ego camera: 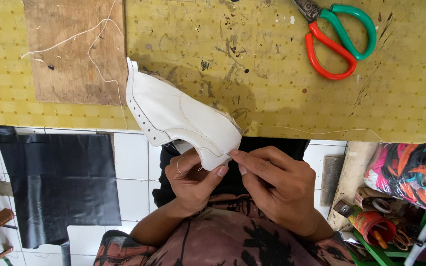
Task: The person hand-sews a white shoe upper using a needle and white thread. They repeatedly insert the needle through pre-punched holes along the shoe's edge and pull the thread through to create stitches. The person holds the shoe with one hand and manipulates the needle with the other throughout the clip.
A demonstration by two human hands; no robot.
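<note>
The head view looks down on my two hands at the near edge of a yellow checked counter. My left hand holds the lower end of a white leather shoe upper with stitched seams and a row of small holes; its thumb and fingers are closed on the leather from below. My right hand comes from the other side, and its thumb and first finger are pinched together at the very tip of the same piece, where a thin white thread seems to start. The shoe upper lies partly on the counter and partly over the edge, above my lap.

I judge that I am in the hand-finishing step, working on the thread at the seam end. The next move needs a small, steady pull with the right fingers while the left ones keep the leather from slipping.

A pair of scissors with one red and one green handle lies well apart, at the far side of the counter.
</note>
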